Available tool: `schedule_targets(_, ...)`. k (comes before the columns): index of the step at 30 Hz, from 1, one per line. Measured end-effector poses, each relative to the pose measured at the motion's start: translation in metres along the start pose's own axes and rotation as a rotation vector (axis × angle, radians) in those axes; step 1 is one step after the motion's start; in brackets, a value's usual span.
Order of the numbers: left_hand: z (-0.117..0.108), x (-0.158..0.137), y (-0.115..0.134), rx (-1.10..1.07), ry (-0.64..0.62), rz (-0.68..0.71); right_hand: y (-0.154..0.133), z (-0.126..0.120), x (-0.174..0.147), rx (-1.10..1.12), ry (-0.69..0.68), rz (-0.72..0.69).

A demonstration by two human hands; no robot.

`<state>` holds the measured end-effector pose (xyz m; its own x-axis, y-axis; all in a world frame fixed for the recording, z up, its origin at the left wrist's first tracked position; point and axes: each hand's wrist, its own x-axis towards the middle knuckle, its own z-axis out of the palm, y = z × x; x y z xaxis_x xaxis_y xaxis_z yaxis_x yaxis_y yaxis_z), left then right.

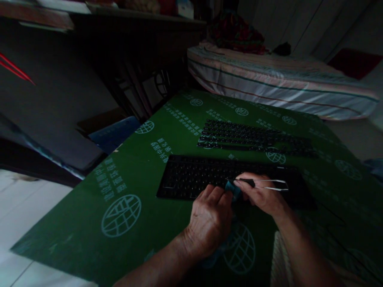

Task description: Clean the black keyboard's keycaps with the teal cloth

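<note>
A black keyboard (191,175) lies on the green board, with rows of small round key posts showing where keycaps are off. My left hand (211,219) is closed over its front edge, fingers curled on a small blue cloth (233,189). Beside it, my right hand (263,195) pinches a wire keycap puller (272,184), its black handle towards the cloth and its wire loops pointing right. The cloth sits between both hands, and its lower part is hidden. Behind the keyboard, loose black keycaps (233,135) are laid out in rows.
The green board (167,223) carries printed globes and white lettering. From the keyboard's right end a thin cable (335,217) trails off. A bed (269,87) stands beyond the board, and a dark desk (134,24) rises at the left. The room is dim.
</note>
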<state>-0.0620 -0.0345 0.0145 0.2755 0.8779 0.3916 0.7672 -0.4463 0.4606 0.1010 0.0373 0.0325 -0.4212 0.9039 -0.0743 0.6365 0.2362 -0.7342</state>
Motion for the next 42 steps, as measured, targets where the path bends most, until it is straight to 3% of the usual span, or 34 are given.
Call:
schedule_targets(9,-0.002,-0.003,0.002,0.009,0.034,0.019,-0.002,0.003,0.000,0.029,-0.086,-0.048)
schedule_targets(16,-0.004,-0.004,-0.002,-0.012,0.044,-0.009,-0.009,0.008,0.002,-0.019,-0.026,-0.071)
schedule_targets(23,-0.001,-0.007,0.000,-0.005,0.026,0.004,-0.007,0.003,0.001,-0.001,-0.062,-0.036)
schedule_targets(30,-0.004,-0.006,0.000,0.003,0.037,-0.006,-0.008,0.008,0.002,-0.025,-0.028,-0.101)
schedule_targets(35,-0.005,-0.005,0.001,-0.007,0.053,0.014,-0.010,0.007,0.002,-0.013,-0.038,-0.052)
schedule_targets(42,-0.002,-0.003,-0.003,0.007,0.057,-0.006,-0.008,0.013,0.003,-0.075,0.037,-0.065)
